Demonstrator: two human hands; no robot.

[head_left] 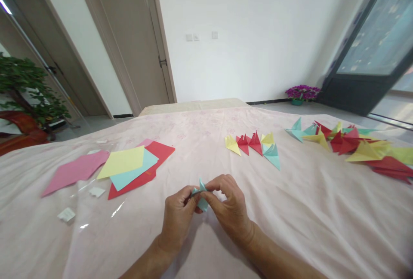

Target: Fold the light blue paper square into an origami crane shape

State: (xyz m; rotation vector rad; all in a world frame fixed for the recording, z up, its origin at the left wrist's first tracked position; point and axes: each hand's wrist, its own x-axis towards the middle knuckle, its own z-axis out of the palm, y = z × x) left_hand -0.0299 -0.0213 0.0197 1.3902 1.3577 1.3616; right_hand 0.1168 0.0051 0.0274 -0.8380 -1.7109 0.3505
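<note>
Between my two hands, near the front middle of the cloth-covered table, is a small light-blue folded paper piece (202, 204) with a point sticking up. My left hand (179, 212) pinches its left side between thumb and fingers. On the other side my right hand (230, 203) grips it with thumb and index finger. The fingers cover much of the paper, so its full shape is hidden. Beyond my right hand stands a short row of folded paper cranes, with a yellow crane (232, 145), a red crane (256, 143) and a light-blue crane (272, 155) among them.
Flat paper sheets lie at the left: a pink sheet (75, 171), a yellow sheet (122, 161) and a red sheet (164, 154). White scraps (66, 215) and clear plastic lie nearby. A pile of folded cranes (364, 150) spreads at the right. The pink tablecloth (309, 210) is wrinkled.
</note>
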